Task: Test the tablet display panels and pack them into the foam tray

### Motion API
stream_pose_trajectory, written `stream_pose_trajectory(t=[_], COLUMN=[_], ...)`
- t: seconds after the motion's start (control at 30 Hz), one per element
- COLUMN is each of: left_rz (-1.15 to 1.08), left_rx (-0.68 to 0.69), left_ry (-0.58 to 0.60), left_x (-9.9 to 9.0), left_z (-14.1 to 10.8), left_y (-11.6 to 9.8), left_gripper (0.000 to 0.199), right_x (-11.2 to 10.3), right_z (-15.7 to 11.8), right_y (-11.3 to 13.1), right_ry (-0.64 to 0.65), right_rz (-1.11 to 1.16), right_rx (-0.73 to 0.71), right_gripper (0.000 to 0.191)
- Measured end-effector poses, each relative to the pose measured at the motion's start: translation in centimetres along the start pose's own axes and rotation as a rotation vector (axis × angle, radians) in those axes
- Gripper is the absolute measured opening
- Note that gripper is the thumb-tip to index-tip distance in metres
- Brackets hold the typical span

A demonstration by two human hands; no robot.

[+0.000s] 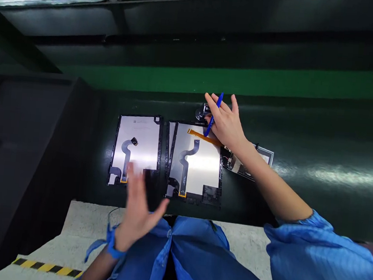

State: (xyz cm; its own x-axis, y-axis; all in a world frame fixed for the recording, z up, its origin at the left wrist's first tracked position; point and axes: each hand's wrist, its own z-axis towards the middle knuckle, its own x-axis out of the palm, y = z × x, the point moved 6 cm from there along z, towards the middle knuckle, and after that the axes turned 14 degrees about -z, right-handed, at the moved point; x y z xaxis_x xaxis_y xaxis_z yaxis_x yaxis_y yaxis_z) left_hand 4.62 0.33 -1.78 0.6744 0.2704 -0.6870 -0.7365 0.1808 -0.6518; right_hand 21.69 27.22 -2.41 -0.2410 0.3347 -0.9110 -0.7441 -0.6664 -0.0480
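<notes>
My left hand (138,210) is in the air over the front edge of the bench, open, its fingers spread and smeared by motion. A blue band circles that wrist. Just beyond its fingertips lies a tablet screen panel (144,129), back up, with a curved grey flex cable (127,160). My right hand (226,124) holds a blue pen (214,116) among its fingers. Under those fingers is a small shiny dark object (201,112), partly hidden. A second screen panel (200,163), with an orange flex cable (203,137) across its top, lies below that hand and overlaps another panel (170,134).
A flat device part (248,165) with a clear-edged plate lies right of the panels, partly behind my right forearm. A large black bin (73,146) stands at the left. The dark bench (321,140) runs on to the right. A green strip (166,78) lies behind.
</notes>
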Motion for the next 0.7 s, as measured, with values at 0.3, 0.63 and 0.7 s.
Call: stream_pose_trajectory(t=[0.3,0.63,0.7], left_rz=[0.120,0.000,-0.035], left_rx=[0.321,0.255,0.235], left_ry=[0.308,0.217,0.201], left_x=[8.4,8.0,7.9], left_z=[2.2,3.2,3.3], left_y=[-3.3,-2.2,-1.9], left_gripper=[0.087,0.095,0.101], right_x=[-0.3,-7.5,-6.8], right_z=[0.7,-8.2,-10.5], right_y=[-0.2,4.3,6.6], right_ry=[0.044,-0.098,-0.083], right_rz=[-0.007,0.808,1.051], right_rx=[0.007,0.453,0.579], right_gripper=[0.064,0.041,0.029])
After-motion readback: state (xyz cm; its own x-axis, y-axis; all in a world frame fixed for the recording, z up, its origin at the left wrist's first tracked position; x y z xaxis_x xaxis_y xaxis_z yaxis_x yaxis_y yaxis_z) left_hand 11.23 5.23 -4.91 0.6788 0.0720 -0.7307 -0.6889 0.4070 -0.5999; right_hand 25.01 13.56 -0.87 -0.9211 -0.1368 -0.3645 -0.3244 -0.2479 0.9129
